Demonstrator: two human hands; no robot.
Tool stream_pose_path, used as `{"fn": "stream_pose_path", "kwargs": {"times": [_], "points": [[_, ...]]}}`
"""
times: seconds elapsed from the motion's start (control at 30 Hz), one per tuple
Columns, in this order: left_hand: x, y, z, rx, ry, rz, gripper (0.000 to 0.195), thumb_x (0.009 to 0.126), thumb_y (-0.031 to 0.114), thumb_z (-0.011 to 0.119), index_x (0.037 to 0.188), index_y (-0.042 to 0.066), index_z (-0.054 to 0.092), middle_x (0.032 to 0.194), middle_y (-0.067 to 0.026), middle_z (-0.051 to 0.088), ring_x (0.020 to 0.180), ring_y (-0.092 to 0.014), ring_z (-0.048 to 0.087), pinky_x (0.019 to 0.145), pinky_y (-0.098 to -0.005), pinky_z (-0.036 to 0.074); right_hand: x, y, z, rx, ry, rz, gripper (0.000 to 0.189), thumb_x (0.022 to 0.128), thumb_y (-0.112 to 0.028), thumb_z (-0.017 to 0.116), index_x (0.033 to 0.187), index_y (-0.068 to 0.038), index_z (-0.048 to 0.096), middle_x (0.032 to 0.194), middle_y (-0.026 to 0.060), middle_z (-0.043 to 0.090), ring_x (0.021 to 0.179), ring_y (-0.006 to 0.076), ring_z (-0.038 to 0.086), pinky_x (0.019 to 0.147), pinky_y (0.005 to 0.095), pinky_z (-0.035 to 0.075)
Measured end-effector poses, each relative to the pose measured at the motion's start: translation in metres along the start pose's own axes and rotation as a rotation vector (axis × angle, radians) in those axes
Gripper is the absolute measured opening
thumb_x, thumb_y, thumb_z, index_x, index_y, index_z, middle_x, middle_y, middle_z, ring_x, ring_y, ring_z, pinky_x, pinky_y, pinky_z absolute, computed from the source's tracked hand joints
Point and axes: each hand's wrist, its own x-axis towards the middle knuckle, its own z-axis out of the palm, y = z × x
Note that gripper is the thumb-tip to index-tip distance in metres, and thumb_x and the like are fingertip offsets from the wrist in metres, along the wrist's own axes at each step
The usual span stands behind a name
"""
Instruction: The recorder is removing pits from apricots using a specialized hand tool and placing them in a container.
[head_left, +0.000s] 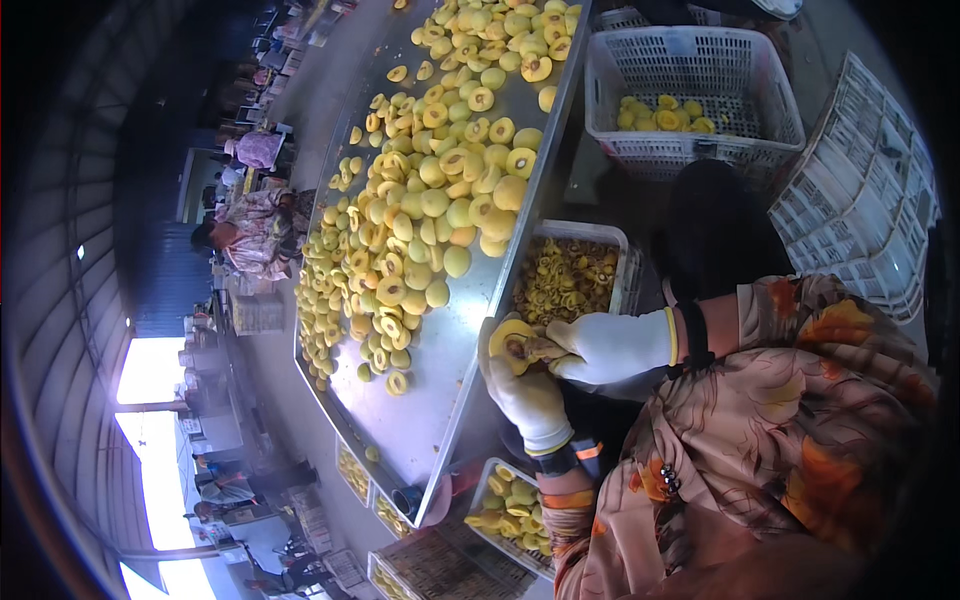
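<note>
My left hand (529, 409), in a white work glove, holds a yellow peach half (513, 346) with its cut face and brown centre turned up. My right hand (611, 346), gloved too, has its stained fingertips bent against the middle of that cut face. Whether a small tool sits in those fingers is hidden. Both hands are at the near edge of a metal sorting table (459, 319). A large heap of halved yellow peaches (420, 202) covers much of its top. Right beside my hands, a crate of brown and yellow fruit scraps (574, 281) stands below the table edge.
A white plastic crate (694, 82) with a few peach halves stands to my right, near a tilted crate (855, 195). On my left is a crate of peach halves (516, 510). A dark cup (407, 501) sits at the table corner. Across the table, a person (259, 232) works.
</note>
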Motion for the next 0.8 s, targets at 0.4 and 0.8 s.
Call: {"fn": "stream_pose_path", "kwargs": {"times": [0.4, 0.8], "points": [[-0.023, 0.009, 0.035, 0.794, 0.345, 0.436, 0.058, 0.103, 0.047, 0.045, 0.111, -0.006, 0.065, 0.101, -0.0119, 0.063, 0.088, -0.018, 0.060, 0.078, -0.0303, 0.049, -0.024, -0.002, 0.015, -0.027, -0.018, -0.104, 0.026, 0.092, -0.017, 0.064, 0.104, 0.004, 0.057, 0.089, 0.0256, 0.065, 0.084, 0.0419, 0.066, 0.073, 0.0425, 0.052], [-0.004, 0.029, 0.009, 0.562, -0.084, 0.186, 0.056, 0.102, 0.046, 0.048, 0.101, -0.007, 0.066, 0.083, -0.0143, 0.070, 0.070, -0.020, 0.065, 0.066, -0.0312, 0.054, 0.002, -0.034, -0.053, 0.458, -0.783, 0.440, 0.029, 0.095, -0.035, 0.058, 0.093, -0.006, 0.058, 0.066, -0.0029, 0.051, 0.049, 0.0079, 0.045, 0.043, 0.0250, 0.037]]}}
